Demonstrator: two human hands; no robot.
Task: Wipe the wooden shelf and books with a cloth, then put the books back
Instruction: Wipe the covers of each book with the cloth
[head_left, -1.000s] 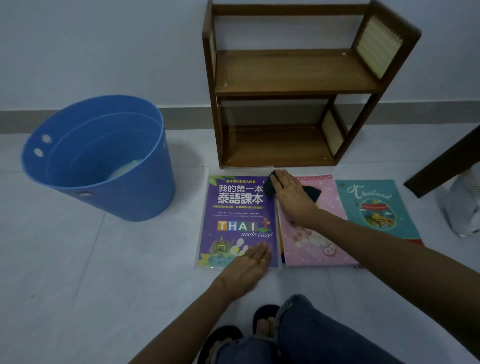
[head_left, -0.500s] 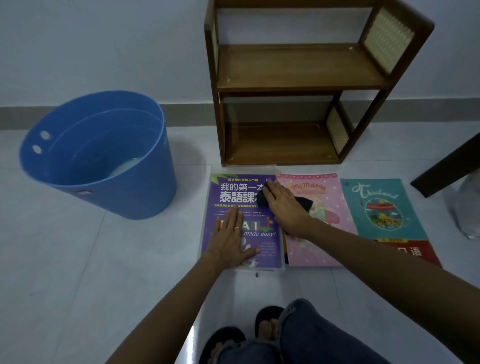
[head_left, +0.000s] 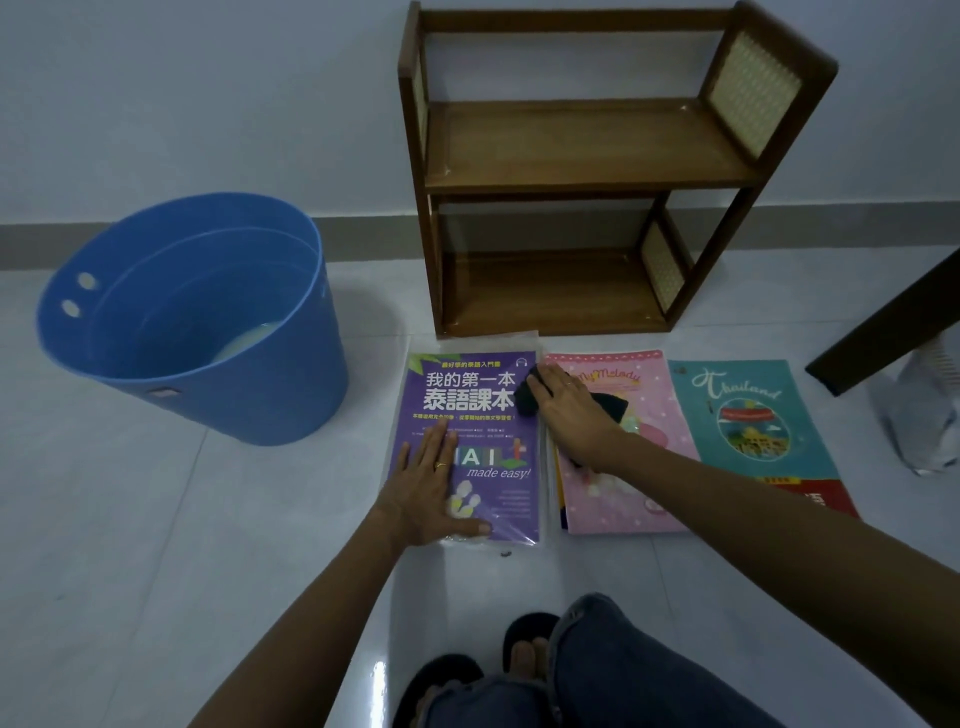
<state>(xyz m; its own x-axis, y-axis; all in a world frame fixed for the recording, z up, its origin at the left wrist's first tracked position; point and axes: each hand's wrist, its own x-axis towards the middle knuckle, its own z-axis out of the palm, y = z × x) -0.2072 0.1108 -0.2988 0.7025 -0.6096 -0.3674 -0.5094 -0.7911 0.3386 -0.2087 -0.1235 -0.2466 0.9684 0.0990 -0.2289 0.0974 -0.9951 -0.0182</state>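
Head view, looking down at the floor: the left hand (head_left: 434, 483) lies spread flat, palm down, pinning the purple book (head_left: 470, 447) at its 7 o'clock corner. The right hand (head_left: 569, 410) presses a dark cloth (head_left: 527, 397) under curled fingers, right on the seam between that book and the pink book (head_left: 623, 452) beside it. Best practice here, I'd say: keep the left palm heavy so the glossy plastic cover can't skate on tile, and sweep the cloth in long strokes toward the spine. A teal book (head_left: 748, 415) waits at 3 o'clock, untouched. Pale, shiny tiles underneath. The wooden shelf (head_left: 587, 171) stands empty at 12 o'clock against the wall, and a blue bucket (head_left: 197, 322) with a little water sits at 10 o'clock.
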